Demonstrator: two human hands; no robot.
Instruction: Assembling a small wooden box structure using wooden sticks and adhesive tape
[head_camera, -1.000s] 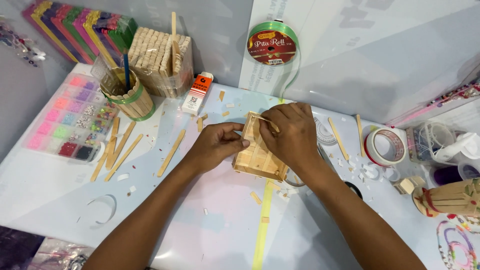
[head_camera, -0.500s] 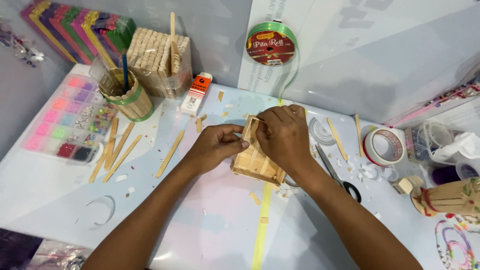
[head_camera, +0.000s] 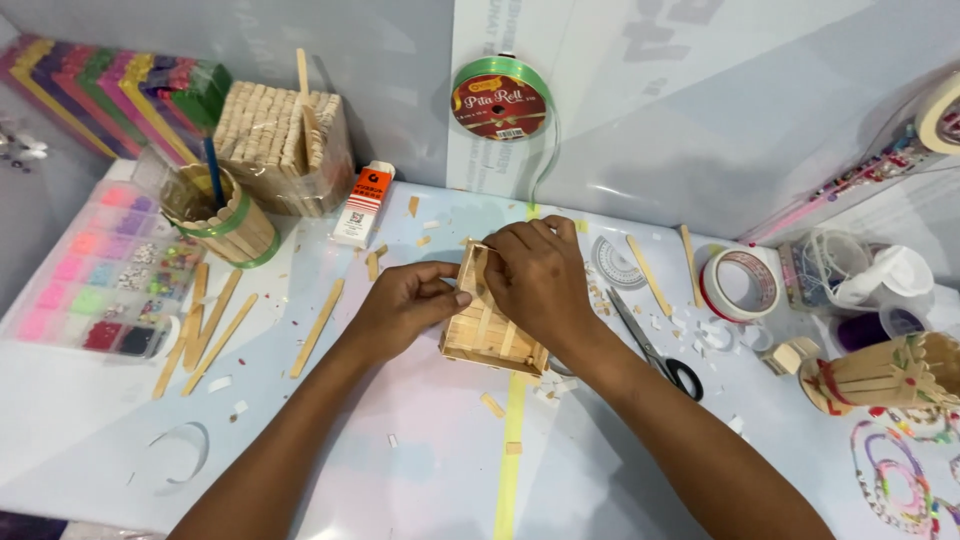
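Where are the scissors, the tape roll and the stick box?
scissors (head_camera: 650, 345), head view, on the blades near the pivot
tape roll (head_camera: 738, 285), head view, on its rim
stick box (head_camera: 490, 335), head view, on its slatted side

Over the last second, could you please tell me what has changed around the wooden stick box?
The right hand moved from the box's middle to its far edge, where its fingers now pinch a thin stick. The left hand slid closer along the box's left side and grips it. The box stayed flat on the table; the scissors, tape and loose sticks did not move.
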